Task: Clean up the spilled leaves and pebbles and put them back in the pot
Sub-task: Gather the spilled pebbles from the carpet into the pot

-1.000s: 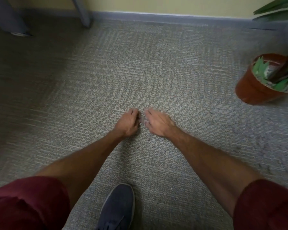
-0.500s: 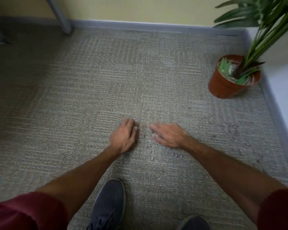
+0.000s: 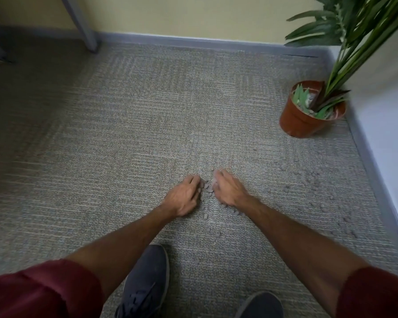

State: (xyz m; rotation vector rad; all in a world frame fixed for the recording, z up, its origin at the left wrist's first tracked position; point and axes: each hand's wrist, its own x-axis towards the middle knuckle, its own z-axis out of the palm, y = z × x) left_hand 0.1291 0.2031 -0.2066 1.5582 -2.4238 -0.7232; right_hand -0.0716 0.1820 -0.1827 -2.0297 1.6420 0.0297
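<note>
Grey pebbles [image 3: 208, 188] lie scattered on the carpet, with a small heap between my two hands. My left hand [image 3: 183, 195] rests palm down just left of the heap, fingers curled against the stones. My right hand [image 3: 228, 189] lies just right of it, fingers cupped around the pebbles. More pebbles [image 3: 308, 180] are strewn to the right toward the wall. The terracotta pot [image 3: 296, 118] stands upright at the far right, holding a green plant, loose leaves and some pebbles.
Grey carpet [image 3: 124, 134] covers the floor. A baseboard [image 3: 368, 171] and white wall run along the right side. A metal furniture leg [image 3: 83, 26] stands at the back left. My two dark shoes [image 3: 147, 278] are at the bottom.
The view has swung right, bringing the pot and plant further into frame. My two hands have drawn closer together, gathering pebbles between them.
</note>
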